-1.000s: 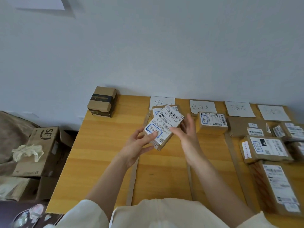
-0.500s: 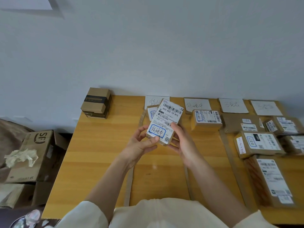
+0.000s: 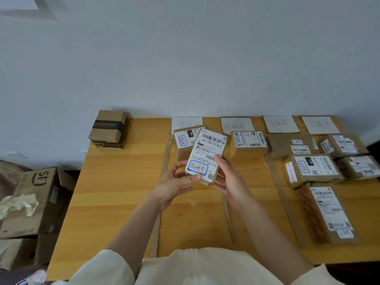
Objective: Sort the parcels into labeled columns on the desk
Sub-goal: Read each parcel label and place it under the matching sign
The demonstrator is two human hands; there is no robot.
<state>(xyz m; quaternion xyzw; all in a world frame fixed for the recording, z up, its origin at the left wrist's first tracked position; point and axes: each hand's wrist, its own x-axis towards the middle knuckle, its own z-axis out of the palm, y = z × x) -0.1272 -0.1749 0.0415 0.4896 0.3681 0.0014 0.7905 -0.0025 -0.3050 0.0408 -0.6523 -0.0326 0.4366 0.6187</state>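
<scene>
Both hands hold a small brown parcel point(image 3: 206, 155) above the wooden desk point(image 3: 127, 182), its white shipping label facing me with a blue-framed handwritten mark at its lower end. My left hand point(image 3: 174, 185) grips its lower left corner, thumb on the label. My right hand point(image 3: 230, 179) grips its right side. Four white paper signs lie along the desk's far edge: first point(image 3: 186, 123), second point(image 3: 236, 125), third point(image 3: 280, 124), fourth point(image 3: 320, 124). One parcel point(image 3: 185, 138) lies under the first sign, another point(image 3: 248, 142) under the second.
Cardboard strips point(image 3: 227, 217) mark off the columns. Several parcels point(image 3: 312, 168) fill the two right columns. A taped brown box point(image 3: 109, 128) stands at the desk's far left corner. Open cartons point(image 3: 35, 200) with crumpled paper sit on the floor to the left.
The held parcel has turned from slanted to nearly upright, label toward me. My right hand has closed on its right side. The view has shifted slightly.
</scene>
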